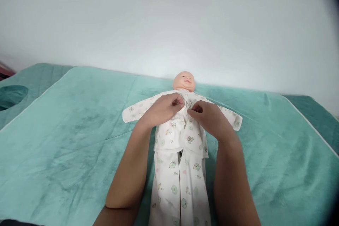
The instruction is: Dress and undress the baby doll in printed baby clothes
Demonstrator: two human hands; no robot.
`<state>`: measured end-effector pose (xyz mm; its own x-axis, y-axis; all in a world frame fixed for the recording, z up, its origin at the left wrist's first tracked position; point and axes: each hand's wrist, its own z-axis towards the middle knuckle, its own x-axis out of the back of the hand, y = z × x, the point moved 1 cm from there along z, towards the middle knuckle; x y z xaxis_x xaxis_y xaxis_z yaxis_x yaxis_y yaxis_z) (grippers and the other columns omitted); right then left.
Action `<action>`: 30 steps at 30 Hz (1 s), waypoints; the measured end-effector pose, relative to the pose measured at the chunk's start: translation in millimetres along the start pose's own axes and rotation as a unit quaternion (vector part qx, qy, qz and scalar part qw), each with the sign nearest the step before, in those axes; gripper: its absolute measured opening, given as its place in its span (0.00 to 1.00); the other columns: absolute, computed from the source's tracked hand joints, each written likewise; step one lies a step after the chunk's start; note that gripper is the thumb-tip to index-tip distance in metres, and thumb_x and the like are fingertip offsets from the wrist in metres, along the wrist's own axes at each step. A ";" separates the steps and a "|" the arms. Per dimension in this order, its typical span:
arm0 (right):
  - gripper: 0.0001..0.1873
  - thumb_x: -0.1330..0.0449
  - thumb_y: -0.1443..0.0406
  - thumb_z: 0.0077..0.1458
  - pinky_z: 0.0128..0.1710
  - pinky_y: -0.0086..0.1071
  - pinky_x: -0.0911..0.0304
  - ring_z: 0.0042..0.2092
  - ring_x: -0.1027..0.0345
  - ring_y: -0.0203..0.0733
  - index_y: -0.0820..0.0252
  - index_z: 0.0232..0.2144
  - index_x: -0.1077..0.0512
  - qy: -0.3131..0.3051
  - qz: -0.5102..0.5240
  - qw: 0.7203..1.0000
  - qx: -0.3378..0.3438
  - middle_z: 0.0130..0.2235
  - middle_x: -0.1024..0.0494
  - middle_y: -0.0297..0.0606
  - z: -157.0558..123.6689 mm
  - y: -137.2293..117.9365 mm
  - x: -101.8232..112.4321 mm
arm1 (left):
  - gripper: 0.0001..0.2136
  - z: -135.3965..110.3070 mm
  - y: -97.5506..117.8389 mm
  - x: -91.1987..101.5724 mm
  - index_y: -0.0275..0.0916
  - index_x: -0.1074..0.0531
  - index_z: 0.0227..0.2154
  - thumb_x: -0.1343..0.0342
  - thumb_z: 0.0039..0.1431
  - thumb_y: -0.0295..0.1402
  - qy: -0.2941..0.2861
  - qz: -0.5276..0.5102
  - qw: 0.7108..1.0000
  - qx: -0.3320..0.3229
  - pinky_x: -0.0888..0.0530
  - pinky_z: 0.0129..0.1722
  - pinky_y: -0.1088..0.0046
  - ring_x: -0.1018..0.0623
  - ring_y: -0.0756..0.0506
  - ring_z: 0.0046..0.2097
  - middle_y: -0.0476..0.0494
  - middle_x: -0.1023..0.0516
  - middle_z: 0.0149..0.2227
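A baby doll [184, 81] lies on its back, head toward the wall, arms spread to both sides. It wears a white patterned baby jacket [169, 136] and matching trousers [172, 187]. My left hand [166, 107] pinches the jacket's front edge at the chest, just below the collar. Close beside it, my right hand [205, 114] pinches the other side of the front opening, thumb and forefinger together. The small bit of cloth or fastening between my fingertips is mostly hidden. Lower down, the jacket's front edges meet near the waist.
A green plush cover [79, 141] with pale seams spreads under the doll and to both sides. Behind the doll's head rises a white wall [132, 24]. At the far left is a round opening [12, 96] in the green padding.
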<state>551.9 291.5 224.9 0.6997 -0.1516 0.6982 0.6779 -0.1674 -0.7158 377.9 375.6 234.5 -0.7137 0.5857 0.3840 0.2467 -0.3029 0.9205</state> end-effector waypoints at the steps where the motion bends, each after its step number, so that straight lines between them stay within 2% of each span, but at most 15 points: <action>1: 0.11 0.42 0.59 0.55 0.25 0.32 0.49 0.27 0.38 0.37 0.57 0.23 0.31 -0.015 0.015 1.000 -0.002 0.26 0.26 0.33 0.9 2.4 2.1 | 0.05 -0.6 0.9 0.9 0.41 0.27 0.27 0.43 0.58 0.33 0.002 -0.008 1.000 0.001 0.38 0.22 0.75 0.32 0.50 0.26 0.48 0.26 0.28; 5: 0.08 0.41 0.61 0.53 0.28 0.31 0.43 0.29 0.35 0.37 0.58 0.26 0.27 -0.072 0.100 0.992 -0.014 0.28 0.24 0.34 5.3 12.2 8.7 | 0.05 -2.2 1.3 4.7 0.40 0.26 0.28 0.41 0.57 0.34 0.012 -0.051 0.999 0.008 0.36 0.24 0.76 0.32 0.50 0.27 0.47 0.28 0.27; 10: 0.08 0.39 0.60 0.53 0.32 0.30 0.40 0.31 0.36 0.36 0.58 0.29 0.27 -0.008 0.247 0.969 -0.008 0.29 0.27 0.32 7.0 11.2 7.2 | 0.05 0.6 -2.2 3.0 0.39 0.25 0.30 0.40 0.58 0.34 -0.002 -0.141 0.989 0.033 0.29 0.30 0.74 0.27 0.50 0.30 0.45 0.26 0.28; 13: 0.08 0.38 0.59 0.53 0.32 0.30 0.41 0.31 0.37 0.35 0.58 0.31 0.26 -0.043 0.305 0.951 -0.002 0.30 0.27 0.32 8.6 8.7 0.0 | 0.04 3.4 -4.0 0.1 0.38 0.24 0.30 0.39 0.57 0.33 -0.003 -0.177 0.984 0.036 0.28 0.31 0.74 0.26 0.50 0.30 0.44 0.24 0.28; 16: 0.09 0.37 0.59 0.54 0.30 0.29 0.43 0.29 0.39 0.34 0.58 0.31 0.26 -0.067 0.334 0.940 -0.006 0.28 0.28 0.32 11.6 11.2 -5.4 | 0.03 6.1 -6.9 -2.7 0.38 0.24 0.30 0.39 0.56 0.31 0.000 -0.182 0.982 0.041 0.28 0.29 0.74 0.25 0.50 0.30 0.44 0.24 0.28; 21: 0.08 0.36 0.60 0.54 0.31 0.29 0.43 0.30 0.40 0.33 0.58 0.32 0.25 -0.079 0.353 0.932 0.021 0.30 0.29 0.32 14.4 16.4 -6.5 | 0.02 9.0 -11.7 -6.3 0.38 0.23 0.30 0.38 0.53 0.30 0.004 -0.157 0.986 0.052 0.36 0.22 0.77 0.31 0.52 0.25 0.46 0.26 0.26; 26: 0.11 0.37 0.56 0.56 0.32 0.30 0.41 0.32 0.40 0.34 0.58 0.31 0.25 -0.091 0.348 0.930 0.070 0.35 0.27 0.35 16.5 20.2 -7.3 | 0.03 8.2 -10.1 -7.6 0.39 0.25 0.31 0.38 0.55 0.32 -0.001 -0.148 0.988 0.050 0.37 0.23 0.77 0.32 0.53 0.25 0.48 0.28 0.25; 30: 0.13 0.35 0.54 0.54 0.31 0.30 0.41 0.31 0.40 0.34 0.58 0.32 0.25 -0.087 0.357 0.927 0.077 0.34 0.27 0.36 21.2 26.5 -13.3 | 0.05 6.1 -5.5 -7.3 0.39 0.25 0.32 0.39 0.55 0.34 -0.016 -0.121 0.991 0.051 0.35 0.24 0.77 0.32 0.53 0.25 0.50 0.29 0.25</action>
<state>565.3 309.8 196.3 0.9991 -0.0088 0.0421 0.0425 0.0591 -0.9973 385.8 377.5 227.0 -0.7387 0.6565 0.1524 0.1374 -0.0748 0.9877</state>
